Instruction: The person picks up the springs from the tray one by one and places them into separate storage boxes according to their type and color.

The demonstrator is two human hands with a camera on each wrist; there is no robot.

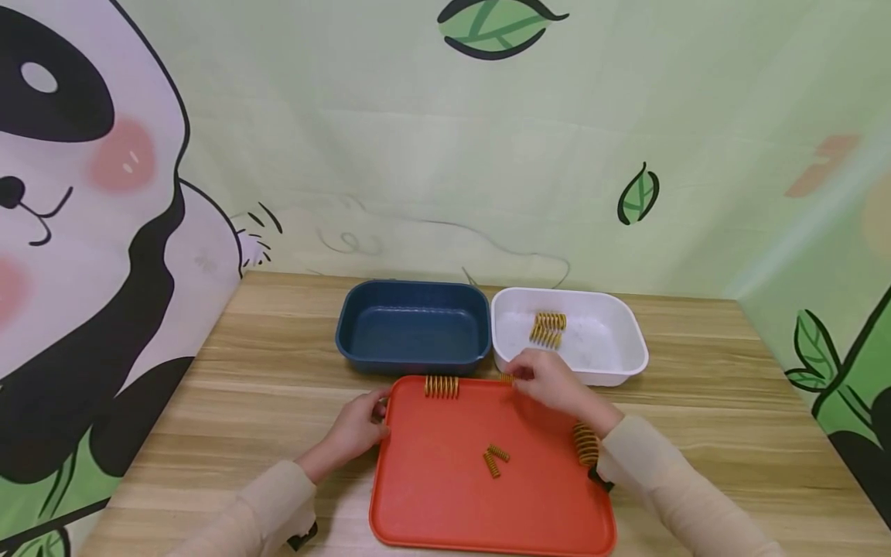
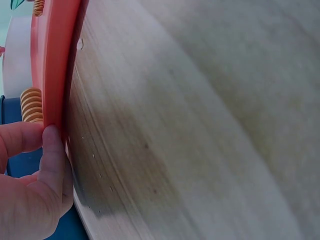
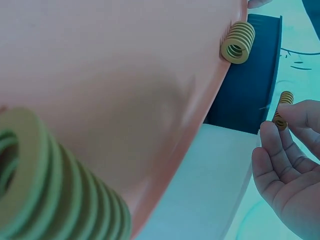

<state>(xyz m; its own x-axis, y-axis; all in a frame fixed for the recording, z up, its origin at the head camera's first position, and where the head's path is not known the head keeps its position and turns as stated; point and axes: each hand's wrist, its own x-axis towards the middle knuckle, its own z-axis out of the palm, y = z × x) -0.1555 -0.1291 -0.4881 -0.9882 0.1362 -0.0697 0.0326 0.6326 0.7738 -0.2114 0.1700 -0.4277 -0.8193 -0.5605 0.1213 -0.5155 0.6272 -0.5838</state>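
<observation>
My left hand [image 1: 360, 424] pinches the left rim of the red tray [image 1: 431, 495] near its far corner, thumb and fingers at the edge in the left wrist view. Between the thumb and fingertips of my right hand [image 1: 550, 381] is a small gold coil spring [image 3: 286, 97], held near the tray's far edge by the white bin [image 1: 612, 377]. One larger spring [image 1: 442, 387] lies along the far rim of the tray. Another large spring [image 1: 586, 444] is at the right side, below my right wrist. Two small springs [image 1: 492, 464] rest close together mid-tray.
Gold springs [image 1: 547, 331] lie inside the white bin. Left of it, side by side, stands a dark blue bin [image 1: 414, 362]. Both bins stand just beyond the tray on the wooden table [image 1: 278, 371], with a printed cloth backdrop [image 1: 390, 155] behind.
</observation>
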